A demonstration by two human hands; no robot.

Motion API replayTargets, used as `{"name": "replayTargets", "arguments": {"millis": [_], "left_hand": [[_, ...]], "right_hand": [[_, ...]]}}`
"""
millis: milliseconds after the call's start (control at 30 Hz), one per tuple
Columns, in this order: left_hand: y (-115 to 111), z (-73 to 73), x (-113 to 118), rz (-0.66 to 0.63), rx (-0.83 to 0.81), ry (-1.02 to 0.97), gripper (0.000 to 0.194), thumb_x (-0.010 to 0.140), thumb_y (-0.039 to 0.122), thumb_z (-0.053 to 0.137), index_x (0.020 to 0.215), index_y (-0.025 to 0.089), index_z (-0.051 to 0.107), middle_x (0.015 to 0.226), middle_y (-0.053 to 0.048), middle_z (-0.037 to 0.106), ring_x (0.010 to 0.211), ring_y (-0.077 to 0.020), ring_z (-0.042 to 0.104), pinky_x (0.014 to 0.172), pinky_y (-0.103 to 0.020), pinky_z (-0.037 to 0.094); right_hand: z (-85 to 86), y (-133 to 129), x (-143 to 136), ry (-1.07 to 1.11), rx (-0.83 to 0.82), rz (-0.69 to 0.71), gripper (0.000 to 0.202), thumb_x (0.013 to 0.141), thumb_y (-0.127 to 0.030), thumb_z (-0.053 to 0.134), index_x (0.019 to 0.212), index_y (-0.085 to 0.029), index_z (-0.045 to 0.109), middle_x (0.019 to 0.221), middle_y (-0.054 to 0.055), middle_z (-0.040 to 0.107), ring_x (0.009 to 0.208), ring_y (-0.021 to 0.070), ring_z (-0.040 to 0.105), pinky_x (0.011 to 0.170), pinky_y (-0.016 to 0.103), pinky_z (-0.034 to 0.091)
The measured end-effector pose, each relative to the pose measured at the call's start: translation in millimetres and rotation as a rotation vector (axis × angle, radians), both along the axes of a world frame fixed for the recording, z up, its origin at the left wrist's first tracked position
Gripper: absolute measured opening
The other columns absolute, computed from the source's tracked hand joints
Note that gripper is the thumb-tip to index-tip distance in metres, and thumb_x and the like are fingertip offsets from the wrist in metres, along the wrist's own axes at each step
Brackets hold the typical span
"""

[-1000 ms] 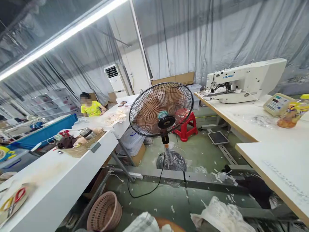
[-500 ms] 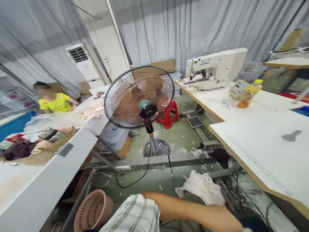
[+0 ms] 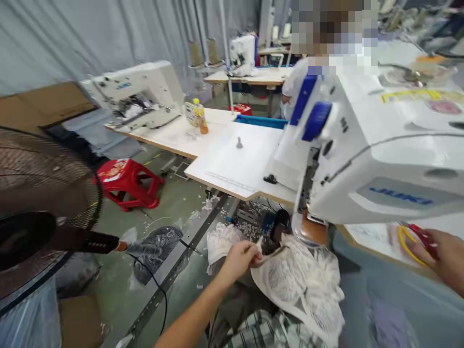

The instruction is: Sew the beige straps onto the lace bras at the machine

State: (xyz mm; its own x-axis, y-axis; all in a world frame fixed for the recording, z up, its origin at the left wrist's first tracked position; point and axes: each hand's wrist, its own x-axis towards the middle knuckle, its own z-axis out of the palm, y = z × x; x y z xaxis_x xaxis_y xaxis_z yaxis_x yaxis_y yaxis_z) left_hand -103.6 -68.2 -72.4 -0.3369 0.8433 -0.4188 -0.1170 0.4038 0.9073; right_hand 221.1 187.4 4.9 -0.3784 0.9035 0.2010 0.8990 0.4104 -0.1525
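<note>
My left hand [image 3: 241, 261] is over my lap, fingers pinched on the edge of a white lace bra [image 3: 286, 280]. The bra lies across my legs with its cups showing, and more white lace cloth [image 3: 223, 241] sits beyond my wrist. At the right edge, my right hand [image 3: 444, 256] is closed around scissors [image 3: 411, 244] with red and yellow handles, over the table edge. Their blades are blurred. Between my hands stands a white JUKI sewing machine [image 3: 406, 164], its needle area above the bra's far edge.
A fan [image 3: 47, 222] stands close on the left, its cord [image 3: 159, 285] on the floor. Beyond it is a red stool [image 3: 128, 181]. Another sewing machine [image 3: 141, 92] and a drink bottle [image 3: 200, 116] stand on the white table [image 3: 232, 159]. A person [image 3: 295, 84] sits behind the near machine.
My view has swung right, bringing the near sewing machine, the bra and both hands into sight. The fan has shifted to the left edge; the person in yellow is out of view.
</note>
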Motion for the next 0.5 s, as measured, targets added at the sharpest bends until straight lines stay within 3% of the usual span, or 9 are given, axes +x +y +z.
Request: {"name": "replayTargets", "arguments": {"millis": [100,233,300,400,500], "left_hand": [[13.9,0.9,3.2,0.068,0.023,-0.127,0.052,0.069,0.070,0.064,0.066,0.018,0.056,0.064,-0.002,0.060,0.058,-0.0116,0.051,0.058,-0.024,0.045],[29.3,6.4,14.8,0.082,-0.003,-0.258,0.052,0.065,0.067,0.074,0.072,0.018,0.060,0.070,0.000,0.062,0.062,-0.0106,0.053,0.061,-0.022,0.044],[34.2,13.0,23.0,0.076,-0.028,-0.312,0.051,0.061,0.063,0.080,0.075,0.017,0.063,0.073,-0.001,0.065,0.067,-0.0111,0.056,0.064,-0.022,0.046],[37.6,22.1,35.6,0.071,-0.046,-0.362,0.050,0.059,0.058,0.085,0.081,0.016,0.068,0.075,-0.001,0.067,0.071,-0.0119,0.059,0.068,-0.022,0.047],[37.6,24.8,44.3,0.020,-0.014,-0.322,0.047,0.066,0.057,0.081,0.088,0.016,0.070,0.074,0.000,0.068,0.070,-0.0113,0.058,0.068,-0.022,0.047]], "right_hand": [[-11.2,-40.0,13.4,0.142,-0.221,-0.038,0.026,0.081,-0.041,0.057,0.095,-0.020,0.063,0.085,0.014,0.070,0.061,0.0235,0.065,0.054,0.035,0.052],[-29.6,-125.1,-1.3,0.264,-0.346,0.263,0.033,0.081,-0.034,0.058,0.111,-0.021,0.063,0.096,0.011,0.069,0.074,0.0224,0.067,0.060,0.032,0.056],[-41.1,-155.3,-16.5,0.293,-0.355,0.375,0.031,0.085,-0.031,0.059,0.114,-0.022,0.063,0.105,0.011,0.068,0.084,0.0228,0.068,0.067,0.033,0.059],[-56.2,-173.0,-38.1,0.350,-0.293,0.432,0.029,0.090,-0.029,0.060,0.117,-0.020,0.062,0.108,0.012,0.067,0.095,0.0238,0.068,0.074,0.034,0.060],[-64.0,-169.0,-54.3,0.408,-0.242,0.447,0.031,0.090,-0.029,0.063,0.119,-0.020,0.062,0.107,0.011,0.067,0.095,0.0233,0.068,0.075,0.035,0.060]]}}
